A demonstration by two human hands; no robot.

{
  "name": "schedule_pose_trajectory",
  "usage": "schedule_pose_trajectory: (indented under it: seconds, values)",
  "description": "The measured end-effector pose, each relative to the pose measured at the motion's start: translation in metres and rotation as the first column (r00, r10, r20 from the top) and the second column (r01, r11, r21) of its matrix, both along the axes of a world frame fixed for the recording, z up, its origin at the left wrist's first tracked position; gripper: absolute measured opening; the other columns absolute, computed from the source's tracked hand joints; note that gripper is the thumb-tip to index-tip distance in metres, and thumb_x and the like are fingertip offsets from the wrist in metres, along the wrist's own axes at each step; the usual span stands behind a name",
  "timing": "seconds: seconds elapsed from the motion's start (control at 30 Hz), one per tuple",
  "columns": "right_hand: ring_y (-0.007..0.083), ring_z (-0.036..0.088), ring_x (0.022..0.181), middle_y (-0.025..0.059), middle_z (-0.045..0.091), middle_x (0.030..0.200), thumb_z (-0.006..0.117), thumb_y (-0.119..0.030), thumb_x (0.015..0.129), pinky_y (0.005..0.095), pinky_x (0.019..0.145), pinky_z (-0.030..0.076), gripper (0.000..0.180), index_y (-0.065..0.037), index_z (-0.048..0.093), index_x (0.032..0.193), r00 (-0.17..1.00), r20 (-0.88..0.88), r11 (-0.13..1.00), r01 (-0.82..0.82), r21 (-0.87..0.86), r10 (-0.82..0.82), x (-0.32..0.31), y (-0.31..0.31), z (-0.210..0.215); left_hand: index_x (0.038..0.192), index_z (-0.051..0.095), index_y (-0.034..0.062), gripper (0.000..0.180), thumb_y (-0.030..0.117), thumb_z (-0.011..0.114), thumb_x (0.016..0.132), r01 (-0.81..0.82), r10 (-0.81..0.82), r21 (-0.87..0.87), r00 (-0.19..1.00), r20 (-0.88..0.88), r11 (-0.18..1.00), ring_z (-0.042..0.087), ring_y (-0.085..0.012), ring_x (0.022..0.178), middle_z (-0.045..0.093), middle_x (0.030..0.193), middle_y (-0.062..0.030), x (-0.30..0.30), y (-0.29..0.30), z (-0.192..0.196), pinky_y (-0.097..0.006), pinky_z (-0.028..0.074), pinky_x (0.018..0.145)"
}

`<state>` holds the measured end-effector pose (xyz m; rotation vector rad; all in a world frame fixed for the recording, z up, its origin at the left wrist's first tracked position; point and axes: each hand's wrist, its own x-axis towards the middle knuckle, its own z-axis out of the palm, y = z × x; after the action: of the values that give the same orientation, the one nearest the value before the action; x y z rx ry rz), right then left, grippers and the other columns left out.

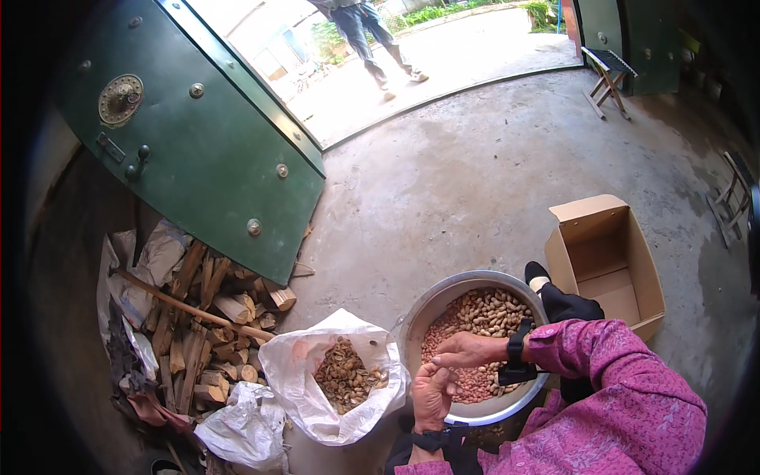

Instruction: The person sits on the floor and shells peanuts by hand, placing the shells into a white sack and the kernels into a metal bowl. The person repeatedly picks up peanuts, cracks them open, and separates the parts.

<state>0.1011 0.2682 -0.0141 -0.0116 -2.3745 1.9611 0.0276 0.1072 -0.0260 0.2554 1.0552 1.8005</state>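
Note:
My right hand (473, 349) reaches in over a wide metal basin (529, 402), and its fingertips meet those of my left hand (432, 397) near the basin's left rim. Both hands have their fingers drawn together in a pinch. Whatever lies between them is too small to make out. Inside the basin, unshelled peanuts (495, 311) fill the far and right side, and shelled pinkish peanut kernels (447, 323) lie to the left and below my hands. Just left of the basin stands an open white sack (297, 355) holding brown peanut shells (345, 372).
Split firewood (194, 348) is piled at the left below a green metal door (210, 150). An open cardboard box (564, 257) sits right of the basin. A folding stool (608, 79) stands by the doorway, and a person (368, 36) is outside. Crumpled white plastic (245, 427) lies near the sack.

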Motion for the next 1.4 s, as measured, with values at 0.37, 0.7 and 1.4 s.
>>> schedule_pose_trajectory:
  seconds: [0.37, 0.7, 1.4]
  values:
    - [0.0151, 0.053, 0.072, 0.0089, 0.059, 0.073, 0.045, -0.032, 0.092, 0.0345, 0.066, 0.045, 0.036, 0.001, 0.059, 0.091, 0.998, 0.061, 0.999, -0.007, -0.042, 0.009, -0.001, -0.003, -0.004, 0.090, 0.052, 0.0032, 0.016, 0.015, 0.062, 0.084, 0.052, -0.055, 0.048, 0.996, 0.067, 0.997, 0.052, -0.0128, 0.049, 0.060, 0.071, -0.0098, 0.000, -0.002, -0.002, -0.031, 0.049, 0.050]
    - [0.0153, 0.057, 0.064, 0.0125, 0.060, 0.068, 0.049, -0.031, 0.091, 0.0341, 0.059, 0.047, 0.036, 0.003, 0.060, 0.084, 0.996, -0.044, 0.997, 0.072, -0.012, -0.072, -0.002, -0.008, -0.013, 0.089, 0.054, 0.0038, 0.011, 0.015, 0.055, 0.089, 0.056, -0.077, 0.116, 0.979, 0.188, 0.992, 0.051, -0.0105, 0.048, 0.060, 0.071, -0.0087, 0.002, -0.001, -0.003, -0.030, 0.048, 0.050]
    - [0.0220, 0.054, 0.059, 0.0126, 0.054, 0.064, 0.041, -0.024, 0.092, 0.0358, 0.057, 0.043, 0.033, 0.002, 0.053, 0.077, 0.946, -0.043, 0.947, 0.322, 0.009, -0.322, 0.002, -0.020, -0.016, 0.090, 0.054, 0.0074, 0.009, 0.016, 0.051, 0.091, -0.050, -0.017, 0.137, 0.894, 0.447, 0.989, 0.049, -0.0099, 0.055, 0.060, 0.074, -0.0061, 0.002, 0.003, -0.024, -0.030, 0.048, 0.058]
